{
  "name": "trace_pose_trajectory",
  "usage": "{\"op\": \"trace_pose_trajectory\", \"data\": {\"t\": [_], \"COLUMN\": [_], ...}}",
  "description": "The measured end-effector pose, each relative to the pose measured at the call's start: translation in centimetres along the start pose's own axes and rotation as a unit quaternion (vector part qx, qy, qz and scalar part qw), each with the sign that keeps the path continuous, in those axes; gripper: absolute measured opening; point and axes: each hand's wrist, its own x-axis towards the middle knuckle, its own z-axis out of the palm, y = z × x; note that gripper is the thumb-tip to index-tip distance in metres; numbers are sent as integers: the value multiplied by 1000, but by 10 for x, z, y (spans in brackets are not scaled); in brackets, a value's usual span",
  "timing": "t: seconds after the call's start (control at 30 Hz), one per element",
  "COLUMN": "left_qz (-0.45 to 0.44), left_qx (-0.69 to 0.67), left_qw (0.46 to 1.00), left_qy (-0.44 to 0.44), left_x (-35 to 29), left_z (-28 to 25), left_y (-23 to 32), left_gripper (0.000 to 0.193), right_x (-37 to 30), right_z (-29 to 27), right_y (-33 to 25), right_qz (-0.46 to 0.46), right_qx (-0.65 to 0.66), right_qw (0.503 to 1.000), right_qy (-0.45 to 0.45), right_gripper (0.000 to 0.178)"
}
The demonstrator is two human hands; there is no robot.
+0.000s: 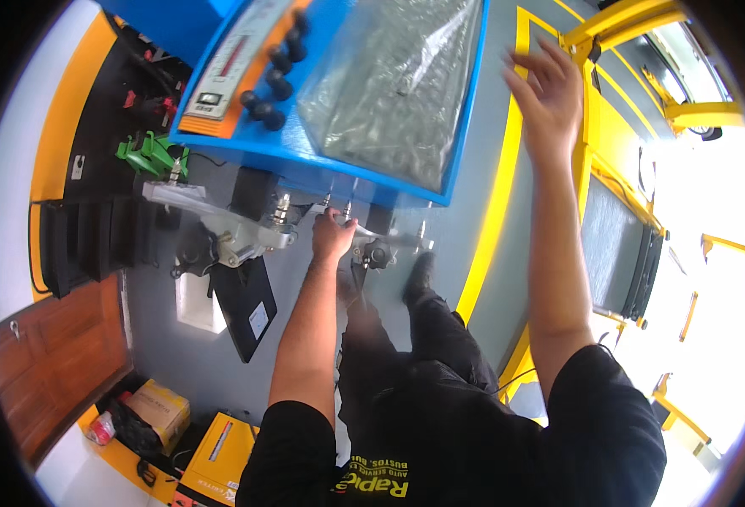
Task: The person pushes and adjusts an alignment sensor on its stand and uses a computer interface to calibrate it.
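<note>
Silver metal fittings [347, 210] beside the blue boxy machine [290, 131] are touched by the left hand [334, 236], grip unclear; the right hand [550, 97] is held spread; the black shirt [457, 431] is yellow-lettered.

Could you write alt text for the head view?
The person's left hand is at metal fittings below the edge of a blue machine with black knobs and clear plastic sheeting on top; the right hand is raised, open, beside it. A yellow line marks the grey floor, with a brown door at lower left.
</note>
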Motion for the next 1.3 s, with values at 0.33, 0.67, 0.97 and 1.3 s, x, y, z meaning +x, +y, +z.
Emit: {"op": "trace_pose_trajectory", "data": {"t": [0.33,0.67,0.97,1.3], "left_qz": [206,237,226,206], "left_qx": [96,319,378,382], "left_qw": [946,913,895,897], "left_qy": [231,-96,-71,-87], "left_x": [-30,-53,-46,-46], "left_z": [10,67,80,86], "left_y": [106,149,123,117], "left_gripper": [37,52,37,33], "right_x": [-437,-517,-511,-524], "right_z": [-125,-8,65,114], "right_y": [175,308,431,500], "right_qz": [590,697,673,671], "right_qx": [-181,-54,-77,-171], "right_qw": [787,702,712,646], "right_qy": [12,-137,-182,-322], "right_gripper": [26,23,39,42]}}
